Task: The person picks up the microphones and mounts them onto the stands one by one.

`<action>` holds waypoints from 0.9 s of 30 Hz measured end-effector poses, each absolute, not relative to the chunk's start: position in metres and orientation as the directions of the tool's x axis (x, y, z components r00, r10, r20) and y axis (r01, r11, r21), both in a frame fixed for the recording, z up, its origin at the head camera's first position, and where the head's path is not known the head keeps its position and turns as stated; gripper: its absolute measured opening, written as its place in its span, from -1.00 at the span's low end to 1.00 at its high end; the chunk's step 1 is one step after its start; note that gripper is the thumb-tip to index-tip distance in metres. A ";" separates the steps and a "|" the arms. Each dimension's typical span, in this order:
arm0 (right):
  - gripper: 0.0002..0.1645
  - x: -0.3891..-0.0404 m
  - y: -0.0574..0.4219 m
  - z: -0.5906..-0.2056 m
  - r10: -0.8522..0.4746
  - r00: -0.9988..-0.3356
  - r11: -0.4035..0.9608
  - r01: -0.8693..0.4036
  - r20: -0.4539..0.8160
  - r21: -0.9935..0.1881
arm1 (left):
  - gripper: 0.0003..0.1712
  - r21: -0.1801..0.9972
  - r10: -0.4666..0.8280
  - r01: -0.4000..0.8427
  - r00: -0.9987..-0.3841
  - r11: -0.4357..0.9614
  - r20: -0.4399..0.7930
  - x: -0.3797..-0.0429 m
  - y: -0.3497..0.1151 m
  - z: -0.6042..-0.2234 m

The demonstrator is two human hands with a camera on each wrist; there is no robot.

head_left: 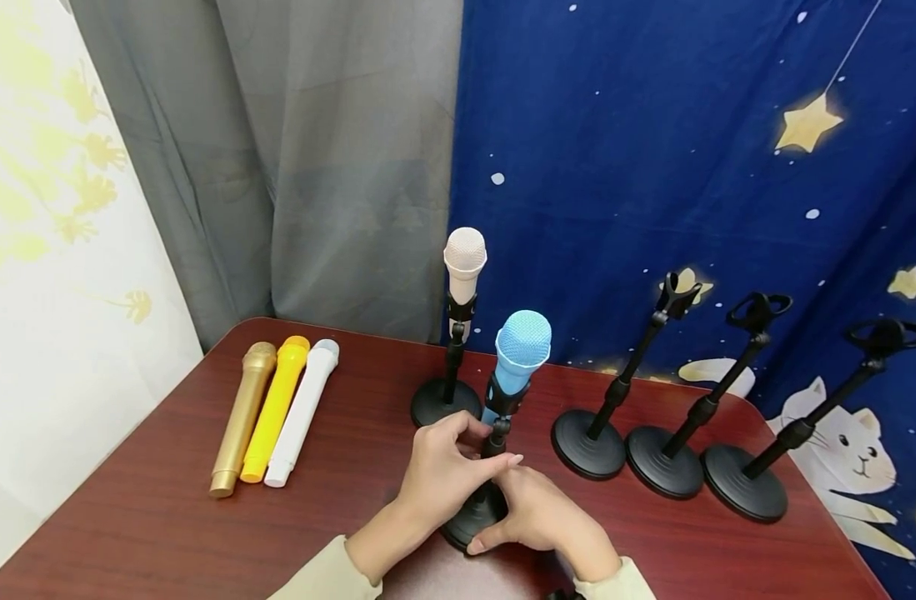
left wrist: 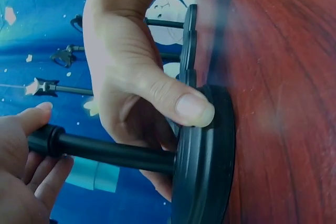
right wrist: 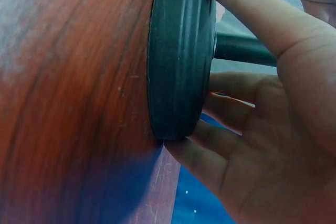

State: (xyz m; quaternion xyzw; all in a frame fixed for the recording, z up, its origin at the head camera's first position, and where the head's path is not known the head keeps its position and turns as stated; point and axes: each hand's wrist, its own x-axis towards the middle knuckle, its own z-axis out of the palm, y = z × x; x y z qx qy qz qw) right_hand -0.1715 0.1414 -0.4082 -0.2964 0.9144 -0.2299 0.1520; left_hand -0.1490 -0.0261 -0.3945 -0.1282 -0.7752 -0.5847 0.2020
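Note:
A blue microphone (head_left: 523, 340) sits in the clip of a black desk stand (head_left: 463, 527) near the table's front. My left hand (head_left: 435, 471) grips the stand's pole just below the clip, its thumb and fingers around the collar in the left wrist view. Lower down, my right hand (head_left: 543, 512) holds the round base (right wrist: 181, 61), thumb on top and fingers about the far edge. The base stands flat on the table. Behind it, a pale pink microphone (head_left: 465, 254) is upright in another black stand (head_left: 431, 403).
On the left of the brown table (head_left: 150, 500) lie a gold microphone (head_left: 243, 421), a yellow microphone (head_left: 276, 408) and a white microphone (head_left: 302, 417), side by side. Three black stands without microphones, a left one (head_left: 588, 443), a middle one (head_left: 663, 461) and a right one (head_left: 744, 482), line the right side.

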 end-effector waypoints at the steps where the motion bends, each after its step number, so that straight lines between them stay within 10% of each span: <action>1: 0.21 -0.171 0.141 -0.408 -0.610 -0.779 0.721 -0.472 -0.143 -0.507 | -0.67 0.860 -0.026 0.435 -0.889 0.267 0.458 -0.150 -0.027 -0.394; 18: -0.08 -0.173 0.137 -0.406 -0.609 -0.773 0.741 -0.474 -0.179 -0.474 | -0.66 0.890 0.392 0.393 -0.875 0.231 0.284 -0.172 -0.073 -0.389; 27: 0.03 -0.166 0.139 -0.401 -0.621 -0.772 0.740 -0.519 -0.138 -0.427 | -0.41 0.402 0.617 0.573 -0.786 0.714 0.024 -0.159 -0.069 -0.406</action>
